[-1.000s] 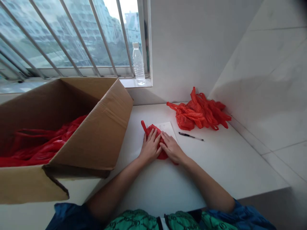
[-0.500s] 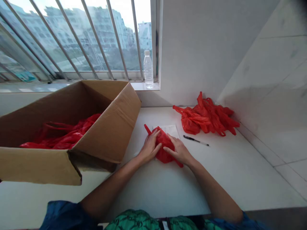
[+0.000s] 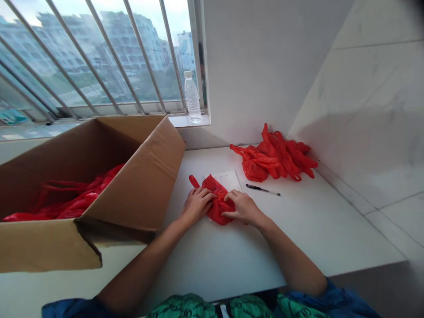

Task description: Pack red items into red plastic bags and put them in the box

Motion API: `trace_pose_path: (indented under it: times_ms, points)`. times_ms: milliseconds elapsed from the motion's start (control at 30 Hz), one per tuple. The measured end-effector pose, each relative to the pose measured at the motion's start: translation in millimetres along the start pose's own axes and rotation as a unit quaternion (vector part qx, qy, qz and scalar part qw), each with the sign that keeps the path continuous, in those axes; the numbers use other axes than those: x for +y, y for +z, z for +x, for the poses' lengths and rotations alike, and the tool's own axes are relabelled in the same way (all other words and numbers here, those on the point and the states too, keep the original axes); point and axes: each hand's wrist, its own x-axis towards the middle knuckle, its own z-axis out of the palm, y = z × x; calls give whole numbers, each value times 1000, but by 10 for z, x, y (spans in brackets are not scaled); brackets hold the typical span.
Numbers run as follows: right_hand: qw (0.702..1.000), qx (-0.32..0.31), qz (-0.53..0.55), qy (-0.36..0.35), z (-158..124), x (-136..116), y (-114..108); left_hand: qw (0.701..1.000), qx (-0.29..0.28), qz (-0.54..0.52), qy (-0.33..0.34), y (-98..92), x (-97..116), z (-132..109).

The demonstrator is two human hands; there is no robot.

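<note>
A crumpled red plastic bag (image 3: 218,212) lies on the white table in front of me, partly over a sheet of white paper (image 3: 228,179). My left hand (image 3: 198,204) has its fingers curled onto the bag's left side, near a handle loop that sticks up. On the right side, my right hand (image 3: 242,206) pinches the bag's plastic between thumb and fingers. What the bag contains, if anything, is hidden. Just right of the paper rests a black-and-clear pen (image 3: 263,190).
A large open cardboard box (image 3: 139,176) stands at the left with red plastic bags (image 3: 82,194) inside. More red bags (image 3: 274,154) are heaped at the back right by the wall. A water bottle (image 3: 192,99) stands on the sill of the barred window.
Both hands have gone from lying flat on the red bag to gripping its sides with bent fingers. The whole view has shifted, so things sit further left.
</note>
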Motion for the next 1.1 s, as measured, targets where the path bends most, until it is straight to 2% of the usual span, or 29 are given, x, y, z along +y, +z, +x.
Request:
trace_pose_path:
  times_ms: [100,200,267,300,333,400,467,500,533,600,733,833,900,1000,1100]
  points:
    - [999,26,39,4,12,20,-53,1000,21,1,-8,-74,4,35]
    - [986,134,96,27,45,70,-127,995,62,-62,-41,-200,81,103]
    - [955,215,189,74,77,134,-164,977,94,-169,-96,-308,173,169]
    - [929,243,257,106,92,166,-177,954,108,-246,-134,-364,227,207]
    - [896,254,336,140,104,190,-184,918,119,-336,-174,-417,282,246]
    - [819,222,491,197,116,194,-188,810,132,-517,-242,-502,389,326]
    - [756,132,605,211,111,120,-177,693,153,-646,-282,-534,475,394]
    - [735,81,643,200,103,60,-168,647,166,-684,-294,-526,505,419]
    - [720,41,669,179,95,-7,-156,613,176,-707,-304,-501,525,436]
    - [705,10,695,138,80,-128,-124,583,185,-725,-316,-415,525,446]
    - [722,94,667,160,84,-188,-41,604,198,-705,-314,-212,404,393]
    - [743,119,638,165,92,-142,7,620,204,-685,-324,-139,307,344]
    - [753,118,629,154,88,-131,20,638,167,-678,-326,-137,285,320]
    - [757,99,627,151,70,-153,10,680,89,-663,-300,-157,306,282]
    - [731,41,659,171,56,-176,-5,700,56,-654,-280,-145,324,238]
